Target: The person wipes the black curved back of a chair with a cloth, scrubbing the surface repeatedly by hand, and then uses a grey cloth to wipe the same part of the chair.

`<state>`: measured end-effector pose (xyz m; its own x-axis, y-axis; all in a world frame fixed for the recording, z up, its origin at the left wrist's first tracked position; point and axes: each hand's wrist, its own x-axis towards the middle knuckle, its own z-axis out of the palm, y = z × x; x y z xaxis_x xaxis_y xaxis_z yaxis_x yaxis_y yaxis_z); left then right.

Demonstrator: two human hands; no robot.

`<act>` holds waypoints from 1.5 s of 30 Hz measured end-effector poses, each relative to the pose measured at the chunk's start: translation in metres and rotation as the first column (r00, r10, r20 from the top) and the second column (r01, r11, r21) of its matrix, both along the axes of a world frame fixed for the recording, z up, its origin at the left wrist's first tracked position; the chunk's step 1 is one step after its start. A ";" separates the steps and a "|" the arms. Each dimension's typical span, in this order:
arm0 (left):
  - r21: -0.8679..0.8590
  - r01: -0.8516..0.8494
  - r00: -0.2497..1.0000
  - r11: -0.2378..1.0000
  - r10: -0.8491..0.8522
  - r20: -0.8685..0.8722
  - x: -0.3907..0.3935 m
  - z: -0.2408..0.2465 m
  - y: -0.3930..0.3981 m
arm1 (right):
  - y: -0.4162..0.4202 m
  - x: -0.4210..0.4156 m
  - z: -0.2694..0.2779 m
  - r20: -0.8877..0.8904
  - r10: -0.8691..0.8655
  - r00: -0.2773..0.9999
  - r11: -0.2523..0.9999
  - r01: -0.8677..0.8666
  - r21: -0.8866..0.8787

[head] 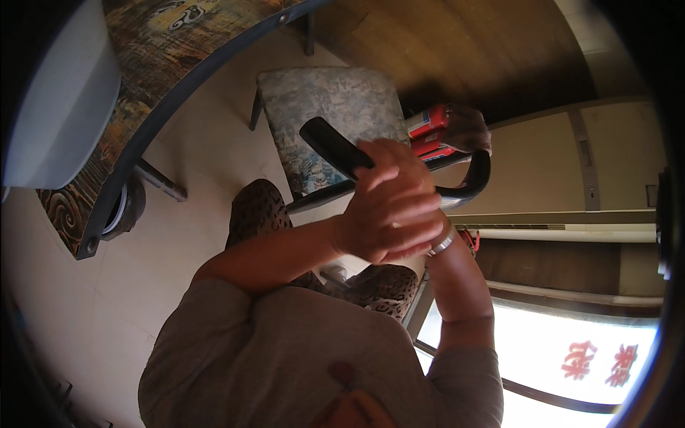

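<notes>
My left hand (388, 219) lies across my right hand (396, 152), its fingers spread over the back of that hand and near the wrist. Much of the right hand is hidden under it, and both are slightly blurred. A silvery bracelet (442, 243) circles my right wrist. The black curved armrest (329, 142) of tubular form reaches out from beneath the hands; whether a hand touches it cannot be told. Beyond it stands a chair seat (332, 101) with a worn, patterned cover.
Red packages (428, 125) and a brownish cloth (468, 128) lie beside the chair. On the left, a pale plastic tub (69, 123) sits on a dark-edged patterned table (182, 59). Light cabinets (535, 160) and a bright window (556, 342) with red lettering are on the right.
</notes>
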<state>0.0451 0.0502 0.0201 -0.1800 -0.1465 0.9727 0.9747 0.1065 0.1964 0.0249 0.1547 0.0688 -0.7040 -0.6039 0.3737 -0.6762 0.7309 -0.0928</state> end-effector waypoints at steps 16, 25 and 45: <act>-0.070 0.067 0.981 0.995 -0.052 0.187 -0.006 0.013 -0.030 | -0.007 0.020 -0.001 -0.103 -0.155 0.983 0.982 0.142 -0.124; -0.605 -0.033 0.909 0.795 0.276 0.313 -0.023 -0.003 0.009 | 0.183 0.010 0.019 -0.091 -0.604 0.792 0.791 0.582 -0.186; -0.482 -0.265 0.922 0.835 0.366 0.129 -0.029 -0.008 0.021 | 0.204 -0.001 0.007 0.130 -0.458 0.879 0.775 0.467 -0.425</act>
